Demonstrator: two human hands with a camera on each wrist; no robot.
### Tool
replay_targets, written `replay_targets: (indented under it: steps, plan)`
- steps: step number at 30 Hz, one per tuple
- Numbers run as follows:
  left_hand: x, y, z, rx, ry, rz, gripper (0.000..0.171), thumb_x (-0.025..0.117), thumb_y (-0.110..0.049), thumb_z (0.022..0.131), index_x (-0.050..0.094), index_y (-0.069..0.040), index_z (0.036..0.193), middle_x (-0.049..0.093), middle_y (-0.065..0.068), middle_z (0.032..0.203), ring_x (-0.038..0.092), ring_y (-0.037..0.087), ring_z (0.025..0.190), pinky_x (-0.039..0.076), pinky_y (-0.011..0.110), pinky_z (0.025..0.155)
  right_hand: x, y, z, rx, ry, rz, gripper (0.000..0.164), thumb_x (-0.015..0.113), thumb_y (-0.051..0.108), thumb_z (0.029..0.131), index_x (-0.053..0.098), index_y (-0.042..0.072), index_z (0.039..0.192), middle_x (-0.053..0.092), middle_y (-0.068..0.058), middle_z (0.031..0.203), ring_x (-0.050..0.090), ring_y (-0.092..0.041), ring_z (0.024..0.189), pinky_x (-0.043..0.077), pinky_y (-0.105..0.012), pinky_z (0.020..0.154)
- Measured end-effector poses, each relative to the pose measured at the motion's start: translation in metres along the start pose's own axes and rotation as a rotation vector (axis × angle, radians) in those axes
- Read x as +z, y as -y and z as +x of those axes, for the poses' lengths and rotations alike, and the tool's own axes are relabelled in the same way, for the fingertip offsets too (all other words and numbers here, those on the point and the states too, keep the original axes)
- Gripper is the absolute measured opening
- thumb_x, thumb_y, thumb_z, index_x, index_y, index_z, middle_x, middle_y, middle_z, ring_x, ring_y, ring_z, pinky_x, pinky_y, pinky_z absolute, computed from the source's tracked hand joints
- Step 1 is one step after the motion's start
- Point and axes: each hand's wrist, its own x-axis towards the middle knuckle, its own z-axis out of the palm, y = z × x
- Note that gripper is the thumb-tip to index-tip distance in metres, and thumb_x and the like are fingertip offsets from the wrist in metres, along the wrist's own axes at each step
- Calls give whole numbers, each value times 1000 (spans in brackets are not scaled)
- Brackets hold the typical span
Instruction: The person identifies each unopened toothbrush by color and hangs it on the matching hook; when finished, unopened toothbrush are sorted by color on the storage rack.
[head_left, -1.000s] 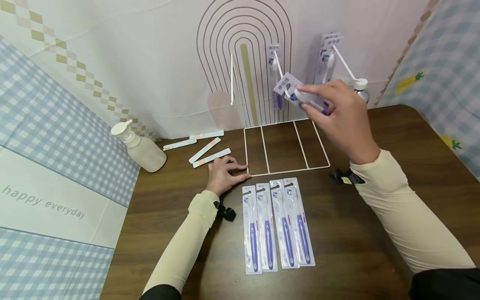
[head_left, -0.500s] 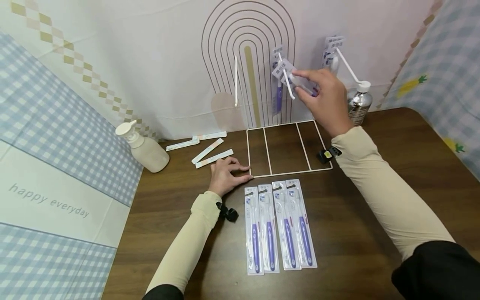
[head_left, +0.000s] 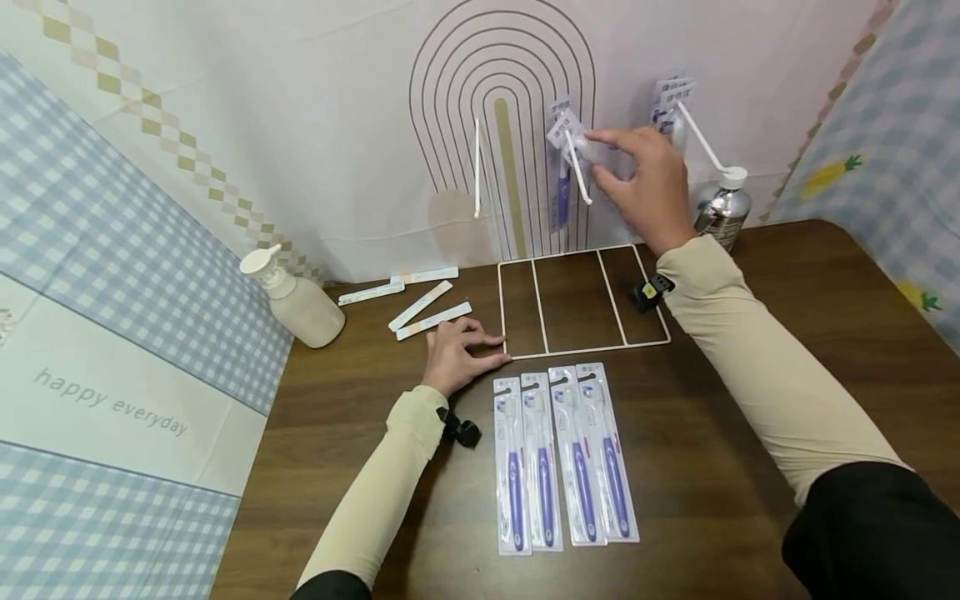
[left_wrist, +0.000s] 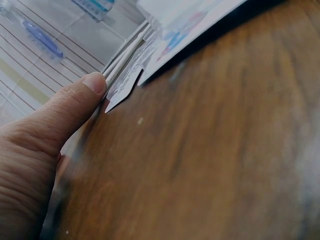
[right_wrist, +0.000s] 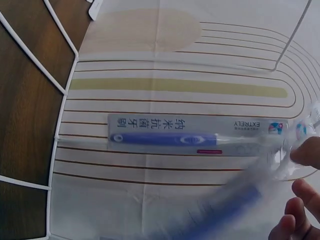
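Observation:
My right hand pinches a packaged toothbrush near its top between thumb and fingers. The card's top sits over the white middle hook; in the right wrist view this pack is tilted and blurred. Behind it, another packaged toothbrush hangs against the wall cloth. My left hand holds the near left corner of the white wire rack, the thumb tip against the wire. Several packaged toothbrushes with purple handles lie in a row in front of the rack.
A left hook bears nothing. Packaged toothbrushes hang on the right hook, beside a silver bottle with a white cap. At left are a pump bottle and several slim white packets.
My right hand has moved left and back toward the wall, bringing the packaged toothbrush farther along the middle hook. The left hand stays at the rack corner. The head view has shifted slightly.

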Motion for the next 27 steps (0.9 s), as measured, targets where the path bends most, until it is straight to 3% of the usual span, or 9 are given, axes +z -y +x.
replay_targets:
  steps: [3, 9, 13, 21, 27]
  plan:
    - [0, 0, 0, -2, 3, -1, 34, 92, -50, 79, 85, -34, 109, 66, -5, 116, 53, 25, 107, 32, 52, 92, -6, 1, -5, 14, 5, -4, 42, 78, 5, 92, 77, 21, 131, 72, -16, 115, 62, -28, 104, 42, -41, 85]
    - [-2, 3, 1, 19, -15, 7, 35, 93, -49, 78, 86, -34, 109, 67, -5, 113, 53, 26, 105, 32, 51, 90, -17, 8, -34, 76, 0, 58, 35, 77, 7, 92, 80, 16, 126, 71, -13, 109, 49, -12, 81, 36, -25, 71]
    - [-5, 5, 2, 33, -47, 14, 35, 94, -49, 77, 86, -33, 107, 67, -5, 111, 53, 26, 103, 32, 52, 88, -25, 18, -58, 128, 16, 115, 29, 78, 12, 92, 82, 16, 121, 70, -9, 103, 50, -9, 75, 39, -21, 65]
    - [-11, 6, 3, 5, -20, 9, 34, 93, -50, 78, 86, -34, 108, 67, -5, 113, 52, 27, 103, 31, 52, 90, -43, 41, -117, 181, 180, 109, 31, 83, 17, 92, 80, 17, 123, 70, -2, 103, 53, -17, 63, 42, -21, 59]
    - [-14, 5, 3, -12, -6, -1, 34, 93, -50, 79, 85, -34, 109, 66, -6, 113, 51, 26, 104, 30, 52, 91, -46, 45, -168, 222, 322, 95, 31, 85, 21, 92, 80, 22, 122, 68, 4, 102, 52, -15, 58, 42, -24, 53]
